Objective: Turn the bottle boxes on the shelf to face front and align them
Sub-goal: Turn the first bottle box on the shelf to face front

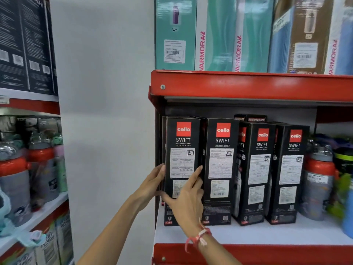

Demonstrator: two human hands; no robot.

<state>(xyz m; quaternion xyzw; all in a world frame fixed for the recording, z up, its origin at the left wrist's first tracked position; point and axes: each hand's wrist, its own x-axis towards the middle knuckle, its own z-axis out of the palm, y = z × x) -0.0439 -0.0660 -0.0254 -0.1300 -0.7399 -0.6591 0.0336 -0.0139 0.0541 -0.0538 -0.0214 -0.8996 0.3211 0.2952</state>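
Several tall black Cello Swift bottle boxes stand upright on the white shelf (248,234). The leftmost box (182,150) and the second box (221,159) face front, side by side. The third box (257,169) and the fourth box (290,169) stand a little further back, turned slightly so their left sides show. My left hand (152,182) grips the left edge of the leftmost box. My right hand (186,199) lies across its lower front, thumb at the left, forefinger along its right edge.
Red and grey bottles (318,180) and coloured items crowd the shelf's right end. A red shelf beam (248,85) overhead carries teal and blue boxes. A white wall fills the gap to a left rack with bottles (15,178). A dark box (250,118) stands behind the row.
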